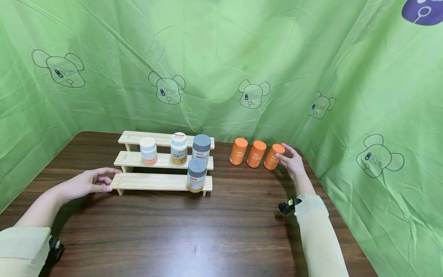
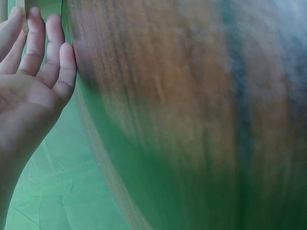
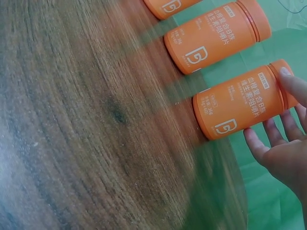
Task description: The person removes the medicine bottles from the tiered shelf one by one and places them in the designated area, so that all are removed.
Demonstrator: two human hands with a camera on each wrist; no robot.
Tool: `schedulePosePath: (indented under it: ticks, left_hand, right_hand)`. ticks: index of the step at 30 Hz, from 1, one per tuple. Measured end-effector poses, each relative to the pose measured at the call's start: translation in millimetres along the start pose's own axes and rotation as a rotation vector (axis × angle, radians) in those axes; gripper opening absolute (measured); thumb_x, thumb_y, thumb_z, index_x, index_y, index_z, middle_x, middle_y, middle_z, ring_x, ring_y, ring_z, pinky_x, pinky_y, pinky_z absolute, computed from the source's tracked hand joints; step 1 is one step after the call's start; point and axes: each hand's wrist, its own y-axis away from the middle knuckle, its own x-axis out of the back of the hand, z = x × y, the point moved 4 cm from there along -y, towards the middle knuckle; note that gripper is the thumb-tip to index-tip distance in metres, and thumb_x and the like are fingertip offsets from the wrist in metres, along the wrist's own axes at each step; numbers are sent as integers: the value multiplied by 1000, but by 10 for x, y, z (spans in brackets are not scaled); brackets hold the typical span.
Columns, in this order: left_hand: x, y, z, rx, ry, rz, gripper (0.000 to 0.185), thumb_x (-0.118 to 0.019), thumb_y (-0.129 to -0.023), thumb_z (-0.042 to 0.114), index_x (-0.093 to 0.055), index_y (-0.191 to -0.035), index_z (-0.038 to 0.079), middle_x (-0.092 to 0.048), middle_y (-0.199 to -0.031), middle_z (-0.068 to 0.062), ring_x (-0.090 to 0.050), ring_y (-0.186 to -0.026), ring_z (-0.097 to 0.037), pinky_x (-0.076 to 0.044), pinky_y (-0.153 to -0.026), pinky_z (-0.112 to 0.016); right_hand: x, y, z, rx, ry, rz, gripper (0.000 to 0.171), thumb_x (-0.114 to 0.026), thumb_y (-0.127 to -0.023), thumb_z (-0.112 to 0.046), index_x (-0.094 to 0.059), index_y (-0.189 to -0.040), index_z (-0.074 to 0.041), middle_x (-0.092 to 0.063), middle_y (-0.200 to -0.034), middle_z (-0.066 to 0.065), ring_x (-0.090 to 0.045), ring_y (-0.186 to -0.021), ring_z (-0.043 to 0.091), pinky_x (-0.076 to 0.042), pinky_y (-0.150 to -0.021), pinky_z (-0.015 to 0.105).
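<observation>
Our right hand has its fingers loosely spread; one fingertip rests on the lid end of the nearest orange plastic bottle, the thumb just under its base side, not closed around it. Whether the other fingers touch, we cannot tell. Just beyond that bottle, away from the fingers, stands a second orange bottle, then a third orange bottle, all upright on the dark wooden table.

Our left hand lies open, fingers straight and relaxed, holding nothing. Its fingertips sit at the left end of the lowest step of a pale three-step wooden rack; contact is unclear. Further along that step from these fingers stands a grey-lidded amber bottle. On the middle step are a white-lidded small jar, a white-lidded amber bottle and another grey-lidded bottle. Green printed cloth hangs behind.
</observation>
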Motion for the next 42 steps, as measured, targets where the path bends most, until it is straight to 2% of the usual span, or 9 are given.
schedulePosePath:
  ticks: [5, 10, 16, 19, 24, 28, 36, 42]
  left_hand:
    - [-4, 0, -26, 1, -3, 0, 57, -61, -91, 12, -35, -139, -4, -66, -99, -16, -62, -87, -7, -44, -75, -18]
    - [-3, 1, -39, 2, -2, 6, 57, -62, -91, 13, -36, -139, -2, -65, -99, -16, -62, -87, -8, -45, -75, -19]
    - [-2, 1, -32, 11, -5, 5, 57, -62, -91, 13, -35, -139, -2, -65, -99, -16, -62, -87, -7, -45, -75, -19]
    - [-2, -1, -27, 17, -6, 5, 58, -62, -91, 13, -35, -139, -3, -65, -100, -15, -62, -88, -6, -45, -75, -19]
    - [1, 0, -19, 29, -9, 8, 58, -62, -91, 14, -35, -139, -4, -66, -100, -10, -62, -89, -5, -46, -76, -19]
    - [6, 3, -18, 34, -18, 7, 59, -62, -91, 15, -35, -139, -4, -66, -101, -10, -62, -89, -5, -45, -76, -19]
    - [7, -3, -33, 37, -29, 7, 59, -62, -91, 16, -34, -140, -2, -65, -102, -13, -61, -89, -5, -45, -76, -18]
    - [2, 7, -33, 34, -25, 6, 59, -62, -91, 16, -35, -140, -2, -65, -101, -14, -62, -89, -6, -45, -76, -19]
  right_hand:
    - [24, 39, -17, 23, -9, 8, 73, -69, -84, -2, -34, -147, -15, -43, -132, 1, -50, -104, 5, -34, -105, 40]
    - [26, 93, -82, 52, -44, -12, 71, -68, -84, -2, -36, -145, -15, -36, -145, 6, -46, -116, 12, -40, -100, 34]
    - [36, 169, -202, 88, -38, -15, 70, -67, -84, 0, -36, -145, -14, -41, -140, 3, -35, -133, 25, -45, -89, 20]
    - [47, 218, -276, 112, -20, 8, 68, -67, -85, -1, -37, -145, -14, -42, -139, 3, -31, -136, 27, -43, -90, 17]
    - [19, 304, -394, 113, -11, 13, 66, -65, -88, -5, -35, -146, -17, -36, -147, 5, -31, -135, 22, -28, -109, 30]
    - [-40, 363, -476, 112, -19, 2, 66, -64, -89, -5, -34, -147, -15, -34, -150, 5, -29, -137, 21, -19, -114, 39]
    - [-203, 481, -646, 144, -75, -23, 64, -64, -88, -3, -36, -145, -13, -37, -147, 5, -29, -137, 22, -22, -113, 34]
    - [-344, 607, -760, 167, -92, -80, 64, -64, -89, -4, -35, -146, -12, -37, -146, 4, -27, -138, 23, -21, -113, 36]
